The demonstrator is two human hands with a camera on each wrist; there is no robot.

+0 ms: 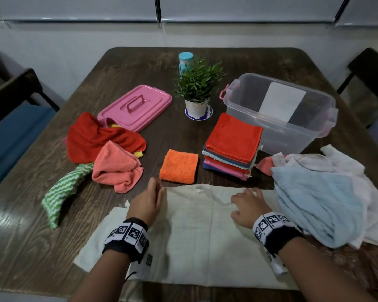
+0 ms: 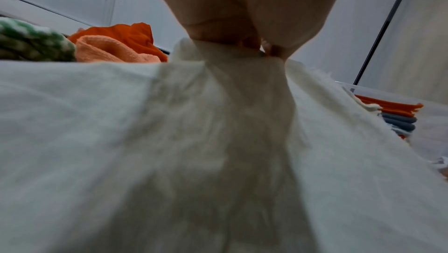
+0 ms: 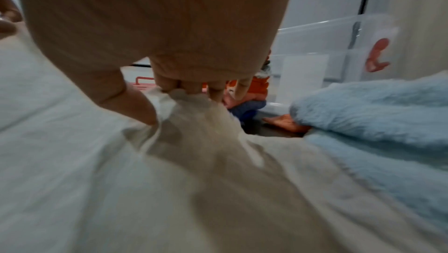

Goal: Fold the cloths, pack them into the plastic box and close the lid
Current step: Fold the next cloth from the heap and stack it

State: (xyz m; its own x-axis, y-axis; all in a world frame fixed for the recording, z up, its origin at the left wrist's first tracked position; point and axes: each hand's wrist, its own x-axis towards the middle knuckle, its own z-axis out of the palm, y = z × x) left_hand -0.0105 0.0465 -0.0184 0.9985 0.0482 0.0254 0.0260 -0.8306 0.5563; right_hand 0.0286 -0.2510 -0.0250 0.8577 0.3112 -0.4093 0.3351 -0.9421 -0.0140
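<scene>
A large cream cloth lies spread on the table in front of me. My left hand pinches its far left edge, and the cream cloth rises bunched into my left hand. My right hand grips the far right part, the cream cloth gathered under the fingers. A stack of folded cloths with a red one on top sits beside the clear plastic box. The pink lid lies at the back left. A folded orange cloth lies mid-table.
Unfolded red, salmon and green-striped cloths are heaped at the left. A pile of light blue and white cloths lies at the right, against my right wrist. A potted plant and a teal-capped bottle stand at the back centre.
</scene>
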